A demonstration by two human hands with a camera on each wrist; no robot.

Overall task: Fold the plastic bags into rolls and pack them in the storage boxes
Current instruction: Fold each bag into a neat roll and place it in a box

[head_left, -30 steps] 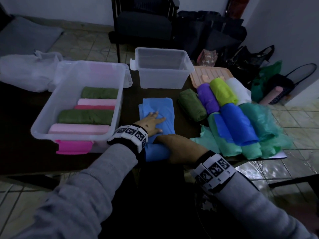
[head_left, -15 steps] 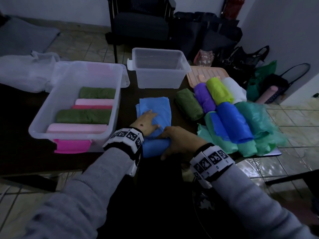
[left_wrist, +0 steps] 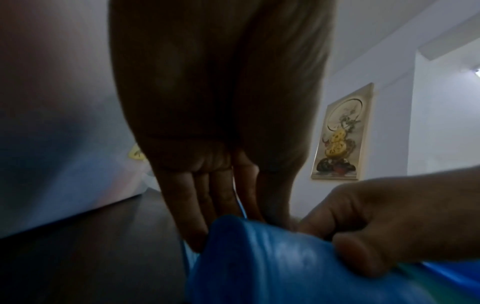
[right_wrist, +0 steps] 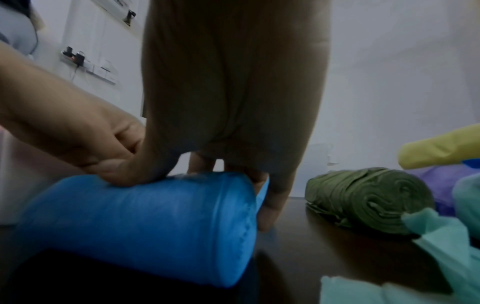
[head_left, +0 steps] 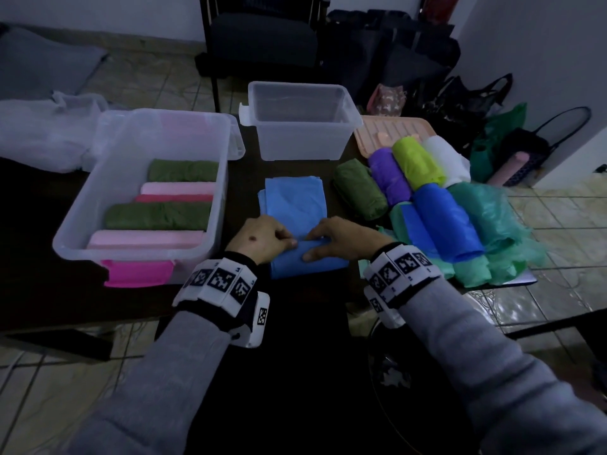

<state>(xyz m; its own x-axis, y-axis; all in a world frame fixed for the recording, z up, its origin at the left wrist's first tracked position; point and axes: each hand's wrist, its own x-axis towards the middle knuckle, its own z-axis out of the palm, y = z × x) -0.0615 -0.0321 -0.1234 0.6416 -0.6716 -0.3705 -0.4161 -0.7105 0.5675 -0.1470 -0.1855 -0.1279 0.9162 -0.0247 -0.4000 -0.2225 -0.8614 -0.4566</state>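
Observation:
A light blue plastic bag (head_left: 295,201) lies flat on the dark table, its near end wound into a roll (head_left: 308,261). My left hand (head_left: 262,239) and right hand (head_left: 338,239) both hold that roll, fingers curled over its far side. In the right wrist view the right hand (right_wrist: 233,123) reaches behind the blue roll (right_wrist: 145,222), and the left hand's thumb (right_wrist: 111,168) presses on top. The left wrist view shows the left fingers (left_wrist: 197,205) behind the roll (left_wrist: 272,267). A clear storage box (head_left: 82,205) at left holds green and pink rolls. A smaller clear box (head_left: 299,139) behind the bag stands empty.
At right lie finished rolls: dark green (head_left: 359,188), purple (head_left: 389,175), lime (head_left: 415,162), white (head_left: 443,159) and blue (head_left: 446,221), on loose teal bags (head_left: 492,218). A pink lid (head_left: 377,133) sits behind them. White bags (head_left: 42,133) lie far left. A chair (head_left: 262,37) stands beyond the table.
My left hand has left the flat part of the bag and come down onto the roll. Both hands now hold the roll, which sits further up the bag.

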